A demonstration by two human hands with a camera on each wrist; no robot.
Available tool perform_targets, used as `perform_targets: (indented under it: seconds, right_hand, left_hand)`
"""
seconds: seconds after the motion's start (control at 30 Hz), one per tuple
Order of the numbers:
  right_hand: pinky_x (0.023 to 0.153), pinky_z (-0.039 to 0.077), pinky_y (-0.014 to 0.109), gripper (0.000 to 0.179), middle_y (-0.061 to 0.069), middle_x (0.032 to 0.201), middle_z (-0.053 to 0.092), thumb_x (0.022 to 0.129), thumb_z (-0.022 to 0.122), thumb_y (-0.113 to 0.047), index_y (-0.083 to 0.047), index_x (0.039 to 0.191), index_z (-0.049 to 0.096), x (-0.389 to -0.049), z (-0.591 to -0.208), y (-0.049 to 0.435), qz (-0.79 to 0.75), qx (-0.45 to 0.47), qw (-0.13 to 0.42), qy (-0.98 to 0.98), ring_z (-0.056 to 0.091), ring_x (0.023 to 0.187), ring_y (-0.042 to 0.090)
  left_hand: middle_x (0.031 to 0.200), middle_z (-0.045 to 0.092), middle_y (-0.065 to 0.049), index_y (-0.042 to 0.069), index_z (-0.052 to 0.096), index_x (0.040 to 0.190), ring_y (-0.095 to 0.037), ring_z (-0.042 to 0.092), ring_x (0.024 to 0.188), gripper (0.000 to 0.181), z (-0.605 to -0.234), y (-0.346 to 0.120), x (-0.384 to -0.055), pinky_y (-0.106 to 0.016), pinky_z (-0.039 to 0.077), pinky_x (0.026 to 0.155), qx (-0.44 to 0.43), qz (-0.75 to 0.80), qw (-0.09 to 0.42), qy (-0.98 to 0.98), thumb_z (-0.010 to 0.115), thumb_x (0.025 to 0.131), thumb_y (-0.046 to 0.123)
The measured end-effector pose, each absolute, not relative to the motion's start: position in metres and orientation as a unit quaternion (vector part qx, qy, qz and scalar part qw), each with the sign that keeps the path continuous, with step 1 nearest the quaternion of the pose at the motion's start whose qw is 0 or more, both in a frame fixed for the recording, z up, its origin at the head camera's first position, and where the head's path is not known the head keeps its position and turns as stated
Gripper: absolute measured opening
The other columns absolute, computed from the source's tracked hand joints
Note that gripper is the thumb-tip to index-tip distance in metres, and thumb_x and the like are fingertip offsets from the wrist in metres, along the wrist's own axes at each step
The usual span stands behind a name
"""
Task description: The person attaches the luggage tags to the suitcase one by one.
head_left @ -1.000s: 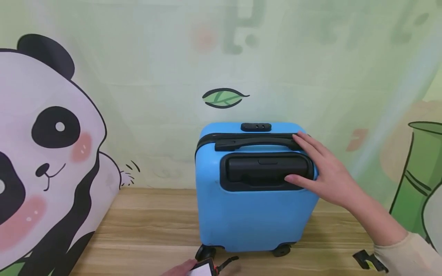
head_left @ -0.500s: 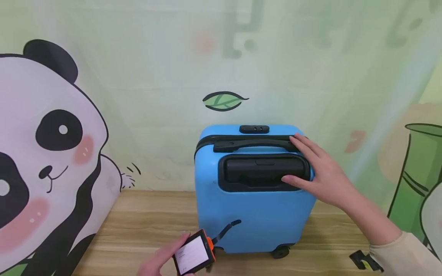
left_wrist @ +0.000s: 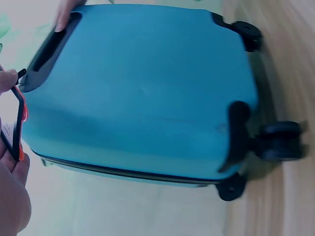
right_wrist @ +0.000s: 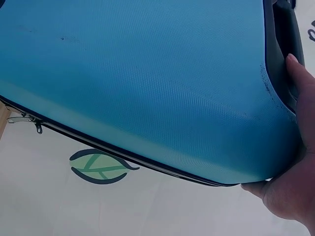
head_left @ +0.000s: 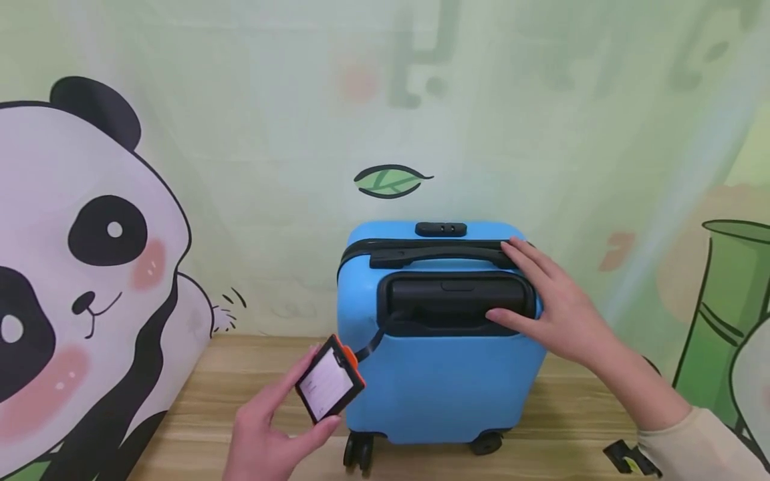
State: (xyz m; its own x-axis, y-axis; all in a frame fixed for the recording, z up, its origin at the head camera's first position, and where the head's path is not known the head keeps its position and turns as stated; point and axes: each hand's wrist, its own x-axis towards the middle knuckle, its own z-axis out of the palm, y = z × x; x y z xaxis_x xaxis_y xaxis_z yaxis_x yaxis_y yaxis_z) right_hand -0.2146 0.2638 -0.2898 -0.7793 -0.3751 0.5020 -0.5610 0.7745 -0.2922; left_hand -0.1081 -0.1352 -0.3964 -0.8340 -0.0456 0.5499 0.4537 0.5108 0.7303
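A blue hard-shell suitcase (head_left: pixel 445 381) stands upright on its black wheels, with a black carry handle (head_left: pixel 439 255) near its top. My left hand (head_left: pixel 271 414) pinches a black-and-orange luggage tag (head_left: pixel 331 381) by its edges, between thumb and fingers. White card shows in the tag's face, and its short black strap (head_left: pixel 374 344) sticks out across the suitcase front. My right hand (head_left: pixel 559 310) holds the top right corner of the suitcase. Its thumb lies over the black handle recess (head_left: pixel 421 294), and its fingertips lie on the right end of the carry handle.
The suitcase stands on a wood-grain surface (head_left: pixel 240 394), close in front of a printed backdrop (head_left: pixel 271 167) with a panda and bamboo. A small black strap-like piece (head_left: pixel 630 457) lies at the lower right by the sleeve. A zipper pull (right_wrist: pixel 38 127) hangs at the suitcase seam.
My left hand has come up from the bottom edge with the luggage tag, to beside the suitcase's left side. My right hand keeps its place on the corner.
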Motion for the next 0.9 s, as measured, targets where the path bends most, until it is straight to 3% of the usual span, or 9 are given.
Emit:
perform_targets:
  seconds: [0.33, 0.63, 0.9]
  right_hand:
    - [0.113, 0.039, 0.071, 0.100, 0.003, 0.177, 0.026, 0.091, 0.087, -0.043, -0.030, 0.171, 0.028, -0.212, -0.289, 0.263, 0.220, 0.249, 0.210, -0.920, 0.030, 0.159, 0.039]
    - [0.114, 0.038, 0.071, 0.102, 0.003, 0.177, 0.025, 0.091, 0.086, -0.046, -0.025, 0.171, 0.027, -0.210, -0.283, 0.263, 0.216, 0.250, 0.200, -0.922, 0.027, 0.161, 0.037]
    - [0.116, 0.041, 0.065, 0.100, 0.001, 0.175, 0.030, 0.089, 0.088, -0.041, -0.024, 0.170, 0.032, -0.211, -0.274, 0.253, 0.198, 0.288, 0.245, -0.904, 0.030, 0.160, 0.030]
  left_hand:
    - [0.146, 0.067, 0.008, 0.028, 0.063, 0.151, -0.010, 0.067, 0.127, 0.087, -0.371, -0.121, -0.122, -0.017, 0.050, 0.105, -0.132, -0.539, 0.298, -0.776, 0.098, 0.075, 0.006]
    - [0.147, 0.066, 0.008, 0.025, 0.062, 0.151, -0.012, 0.066, 0.128, 0.084, -0.368, -0.112, -0.128, -0.017, 0.050, 0.104, -0.126, -0.557, 0.308, -0.761, 0.098, 0.077, 0.009]
    - [0.148, 0.065, 0.008, 0.024, 0.062, 0.151, -0.011, 0.064, 0.131, 0.083, -0.365, -0.106, -0.128, -0.017, 0.049, 0.106, -0.118, -0.566, 0.312, -0.754, 0.096, 0.078, 0.005]
